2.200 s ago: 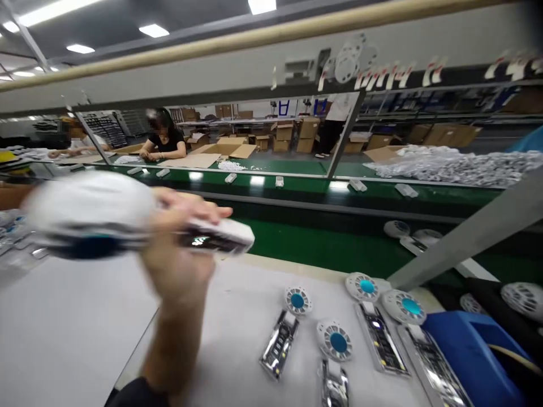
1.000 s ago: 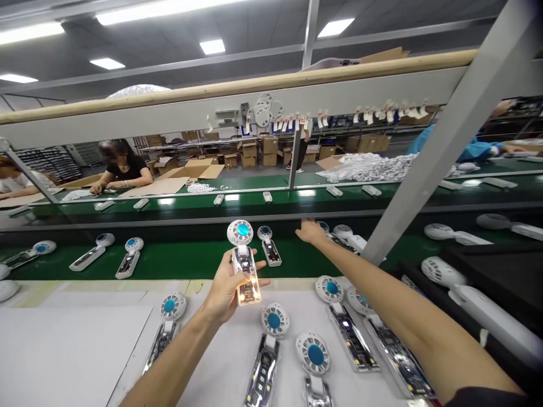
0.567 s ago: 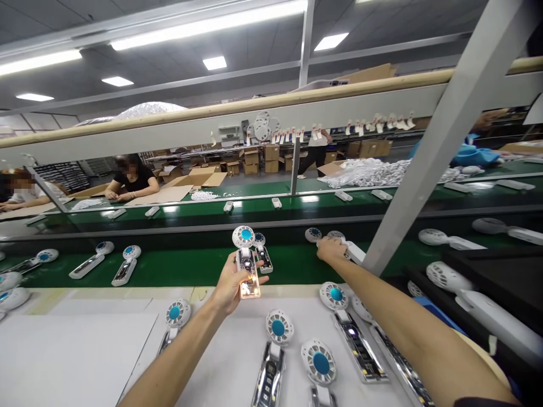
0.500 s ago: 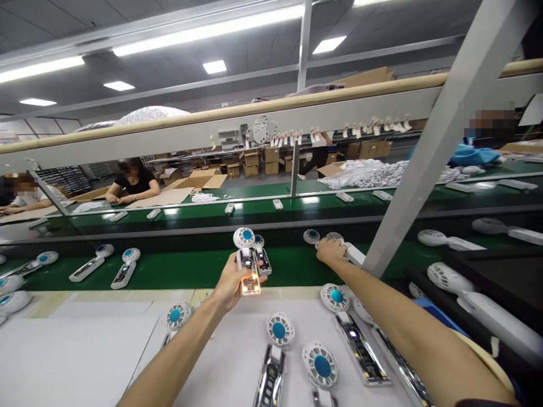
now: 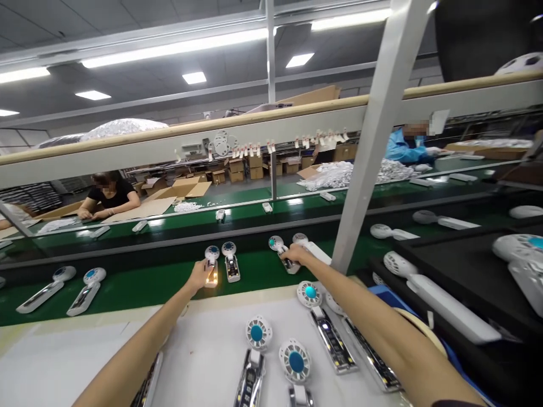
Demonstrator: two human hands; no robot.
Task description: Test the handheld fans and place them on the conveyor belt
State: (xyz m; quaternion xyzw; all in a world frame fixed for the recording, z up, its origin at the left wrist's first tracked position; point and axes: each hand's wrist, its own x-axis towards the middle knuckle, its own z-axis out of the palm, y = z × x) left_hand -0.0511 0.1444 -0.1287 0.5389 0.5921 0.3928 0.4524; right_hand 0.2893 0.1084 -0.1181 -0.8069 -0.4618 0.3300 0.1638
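Note:
My left hand (image 5: pixel 197 277) reaches out over the green conveyor belt (image 5: pixel 144 285) and grips a small open-backed handheld fan (image 5: pixel 211 263) whose handle glows orange; the fan lies on or just above the belt, beside another fan (image 5: pixel 231 262). My right hand (image 5: pixel 297 254) is stretched further right on the belt, fingers closed over the handle of a third open fan (image 5: pixel 280 252), next to a closed white fan (image 5: pixel 311 249).
Several open fans with blue hubs (image 5: pixel 255 350) lie on the white work table (image 5: pixel 203 350) near me. Two more fans (image 5: pixel 85 288) ride the belt at left. A slanted grey post (image 5: pixel 369 141) stands right; finished white fans (image 5: pixel 424 285) lie beyond. People work across the line.
My left hand has carried the lit fan forward from above the table edge down to the belt. My right hand stays on the fan at the belt; the view swung rightward.

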